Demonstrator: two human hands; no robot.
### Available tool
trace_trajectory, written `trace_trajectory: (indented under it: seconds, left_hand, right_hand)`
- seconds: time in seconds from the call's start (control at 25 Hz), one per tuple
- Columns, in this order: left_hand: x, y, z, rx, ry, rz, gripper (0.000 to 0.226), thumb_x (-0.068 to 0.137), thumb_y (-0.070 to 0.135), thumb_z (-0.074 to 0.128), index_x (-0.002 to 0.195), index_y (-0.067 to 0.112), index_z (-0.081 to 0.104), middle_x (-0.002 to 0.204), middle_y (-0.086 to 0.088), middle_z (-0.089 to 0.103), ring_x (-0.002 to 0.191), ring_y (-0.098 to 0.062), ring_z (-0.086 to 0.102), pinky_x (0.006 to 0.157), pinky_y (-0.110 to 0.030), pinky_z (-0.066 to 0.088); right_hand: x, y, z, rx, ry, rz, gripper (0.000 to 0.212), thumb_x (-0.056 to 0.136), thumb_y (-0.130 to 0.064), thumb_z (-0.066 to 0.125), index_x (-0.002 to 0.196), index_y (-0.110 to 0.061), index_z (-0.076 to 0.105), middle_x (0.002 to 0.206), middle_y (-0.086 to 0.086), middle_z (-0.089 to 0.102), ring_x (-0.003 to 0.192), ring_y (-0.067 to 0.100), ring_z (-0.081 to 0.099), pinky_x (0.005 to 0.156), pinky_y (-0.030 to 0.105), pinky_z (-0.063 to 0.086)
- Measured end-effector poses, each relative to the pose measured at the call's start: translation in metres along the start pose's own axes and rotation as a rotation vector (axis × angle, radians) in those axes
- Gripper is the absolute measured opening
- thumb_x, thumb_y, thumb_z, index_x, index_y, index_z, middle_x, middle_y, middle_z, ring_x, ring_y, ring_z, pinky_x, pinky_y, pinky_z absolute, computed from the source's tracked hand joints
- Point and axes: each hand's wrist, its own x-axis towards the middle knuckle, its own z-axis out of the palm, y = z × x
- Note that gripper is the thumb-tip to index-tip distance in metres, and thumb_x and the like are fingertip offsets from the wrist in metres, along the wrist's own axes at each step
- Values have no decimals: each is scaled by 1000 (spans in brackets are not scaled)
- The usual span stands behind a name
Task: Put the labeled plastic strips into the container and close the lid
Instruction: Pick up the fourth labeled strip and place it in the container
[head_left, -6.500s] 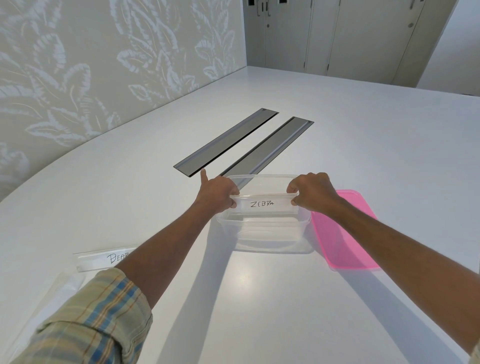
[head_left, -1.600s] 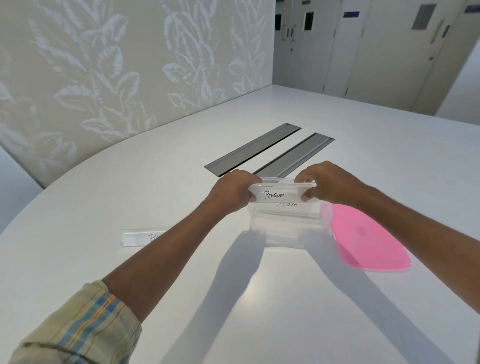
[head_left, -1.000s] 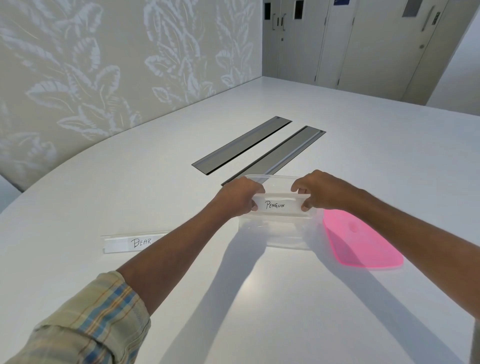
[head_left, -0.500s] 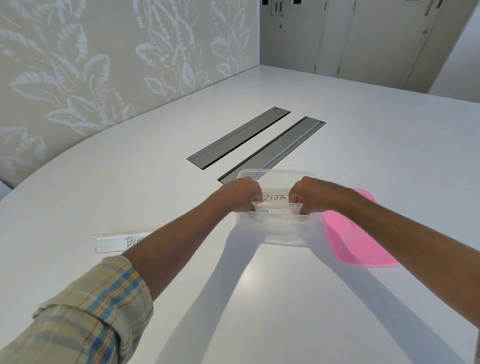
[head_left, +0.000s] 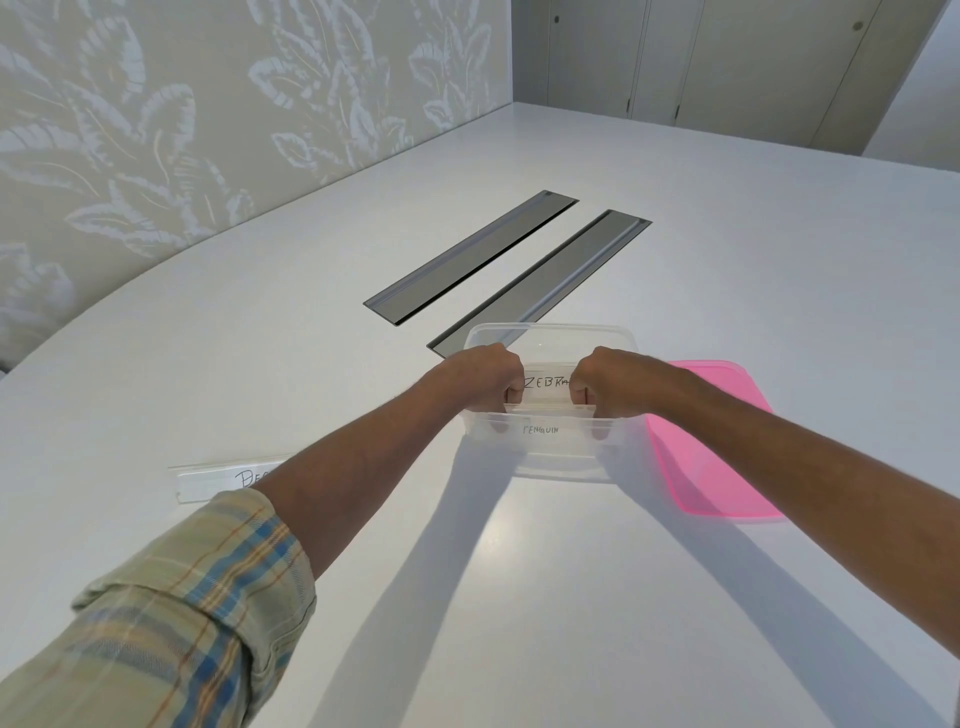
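Both hands were down inside the clear container (head_left: 550, 457) at the middle of the white surface (head_left: 519, 597). Left hand (head_left: 480, 379) and right hand (head_left: 613, 382) were each curled over one end of the PENGUIN strip (head_left: 543, 422), fingers pinching it, knuckles up. The strip sat low against the near wall, its lettering readable through the plastic.

The ZEBRA strip (head_left: 545, 383) stood behind it, toward 12 o'clock, visible between the two hands.

Judgement on the step: seating the PENGUIN strip. To do it well, both ends should go down level so the strip does not wedge crosswise, and it should stay parallel to the ZEBRA strip without knocking it over. The fingers should let go only once the bottom edge meets the floor of the container; whether it had touched could not be told here. Thin clear walls probably flex, so light pressure seems wise.

Third strip (head_left: 218, 480), lettering partly hidden by the left forearm, lay flat on the surface at about 8 o'clock from the container, well apart from both hands. It looked like the next pick, likely for the left hand.

Pink lid (head_left: 717, 447) lay flat at 3 o'clock, just beside the container and under the right forearm's line. Not yet needed.
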Motion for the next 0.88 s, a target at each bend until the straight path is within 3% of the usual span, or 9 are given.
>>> trace_trajectory:
  seconds: [0.2,0.28,0.4,0.48,0.6,0.72,0.88]
  left_hand:
    - [1,-3,3,-12,-5,5,31,67,20,92,96,22,80,83,6,69,89,-25,73,75,-38,64]
    - [2,-6,6,-38,15,5,29,71,16,88,98,23,81,93,3,75,92,-24,74,81,-41,65]
    - [-2,-9,2,-149,79,1,30,78,11,87,107,18,82,101,-1,81,99,-20,75,90,-39,62]
    - [-16,-8,-5,-266,200,-12,26,83,22,88,108,18,82,103,1,82,96,-14,74,90,-35,60]
    - [-54,-9,-7,-448,497,-45,15,90,34,80,101,25,83,97,8,82,84,-5,71,84,-29,59]
    - [-98,-16,-2,-632,763,-93,15,95,32,73,100,23,84,98,12,82,89,-5,76,88,-28,61]
    - [-160,-45,14,-835,954,-350,15,99,28,71,105,21,84,99,12,82,92,3,74,85,-7,53]
  right_hand:
    - [-3,1,2,0,14,-8,31,78,-4,76,105,-19,75,72,-14,47,76,27,59,53,27,37]
    - [-4,1,1,17,23,-12,31,78,-3,75,106,-17,76,75,-11,55,78,26,62,59,30,48]
    - [-9,-2,-5,70,57,9,37,77,-1,76,110,-19,76,100,-1,72,90,26,69,76,40,61]
    - [-11,-5,-12,117,109,16,38,75,-10,87,111,-20,76,105,-1,74,94,25,69,81,39,60]
    - [-19,-17,-23,229,284,21,30,79,-24,88,107,-22,77,105,-3,75,98,22,71,84,41,59]
    - [-30,-44,-34,384,443,13,19,84,-29,85,100,-20,78,96,-2,78,93,20,73,83,39,60]
    - [-40,-104,-42,652,582,-54,13,86,-25,84,96,-17,81,89,-3,79,84,15,74,80,30,58]
